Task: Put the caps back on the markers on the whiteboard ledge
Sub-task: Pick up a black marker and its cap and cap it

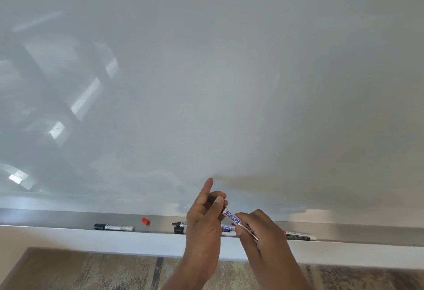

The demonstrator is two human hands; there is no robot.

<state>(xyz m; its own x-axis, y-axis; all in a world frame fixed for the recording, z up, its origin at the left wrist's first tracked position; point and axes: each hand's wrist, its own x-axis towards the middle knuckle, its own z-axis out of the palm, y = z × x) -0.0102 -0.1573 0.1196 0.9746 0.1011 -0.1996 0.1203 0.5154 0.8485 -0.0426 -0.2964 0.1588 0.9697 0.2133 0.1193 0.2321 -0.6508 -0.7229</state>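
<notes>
My right hand (261, 227) grips a white marker with a blue label (234, 217) by its barrel, tilted up to the left. My left hand (204, 216) pinches a black cap (213, 198) over the marker's tip, index finger raised. On the metal ledge (68, 218) lie a capped black marker (113, 227) at the left, a loose red cap (145, 221), an uncapped black marker (180, 224) with a black cap (179, 230) beside it, partly hidden by my left hand, and a red-tipped marker (298, 235) at the right.
The whiteboard (206, 83) fills the view above the ledge and reflects windows at the left. Below the ledge runs a white wall strip (114, 241), then a patterned floor (91, 271).
</notes>
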